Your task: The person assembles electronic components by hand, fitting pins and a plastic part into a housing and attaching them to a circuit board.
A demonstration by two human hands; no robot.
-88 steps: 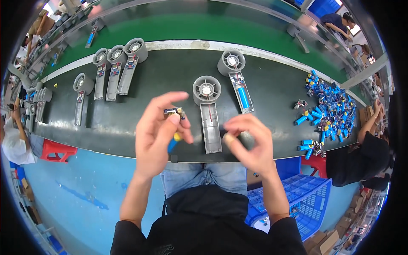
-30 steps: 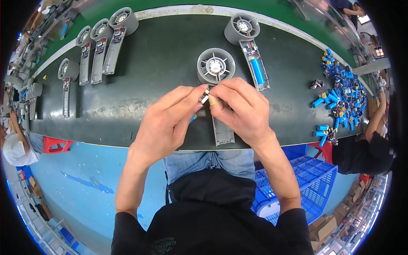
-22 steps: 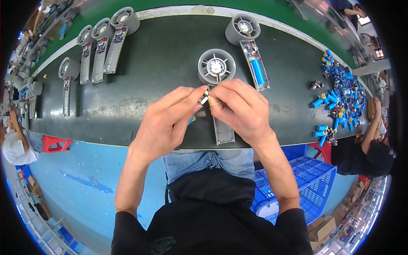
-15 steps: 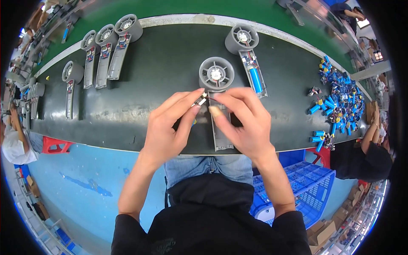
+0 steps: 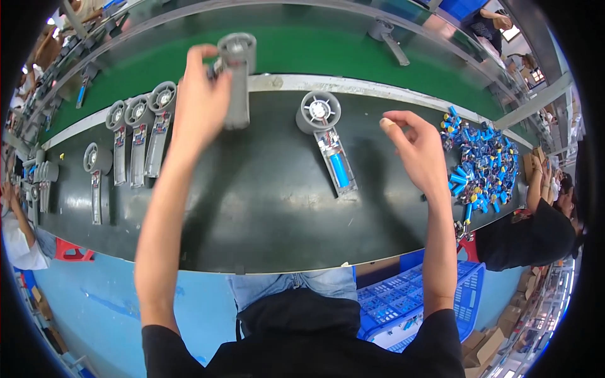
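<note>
My left hand (image 5: 205, 94) is raised over the table's far edge, closed on a grey fan housing (image 5: 237, 94) with a round head and a long handle. Something small and dark sits by its fingertips, too blurred to tell. Right of the middle, my right hand (image 5: 419, 151) hovers above the table, fingers loosely curled and nothing seen in them. Between my hands another fan housing (image 5: 318, 113) lies with its handle toward me; a blue battery cell (image 5: 339, 170) and a circuit board with wires rest in that handle.
Several grey fan housings (image 5: 139, 126) with circuit boards stand at the left. A heap of blue cells and wired boards (image 5: 485, 157) covers the table's right end. Beyond a pale rail (image 5: 277, 82) runs a green surface (image 5: 302, 50). A blue crate (image 5: 463, 302) is below right; people sit at both sides.
My left hand has moved far and left, carrying a fan housing off the table's middle. My right hand has drawn away to the right. The view has also shifted.
</note>
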